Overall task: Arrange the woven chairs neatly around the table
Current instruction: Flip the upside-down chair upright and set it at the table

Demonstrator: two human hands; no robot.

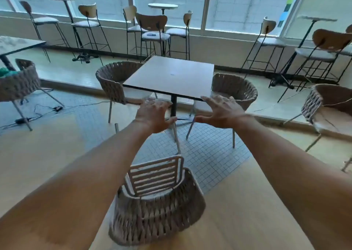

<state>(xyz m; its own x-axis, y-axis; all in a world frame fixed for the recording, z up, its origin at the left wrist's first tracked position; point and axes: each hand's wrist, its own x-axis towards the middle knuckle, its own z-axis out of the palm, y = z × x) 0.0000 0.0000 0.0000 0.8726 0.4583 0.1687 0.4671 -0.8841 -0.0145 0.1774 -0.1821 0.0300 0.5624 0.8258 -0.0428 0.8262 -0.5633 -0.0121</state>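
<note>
A square grey table (171, 74) on a black post stands ahead of me. One woven chair (112, 80) is tucked at its left side and another woven chair (235, 89) at its right side. A third woven chair (158, 206), with a slatted seat, sits on the floor just below me, apart from the table, its back toward me. My left hand (152, 114) and my right hand (222, 109) are stretched out in the air above this chair, fingers spread, holding nothing.
A further woven chair (331, 107) stands at the right and one more woven chair (19, 82) at the left by a second table (19, 44). Tall bar stools (156, 32) and high round tables (162, 6) line the windows. Cables (47, 109) lie on the floor at left.
</note>
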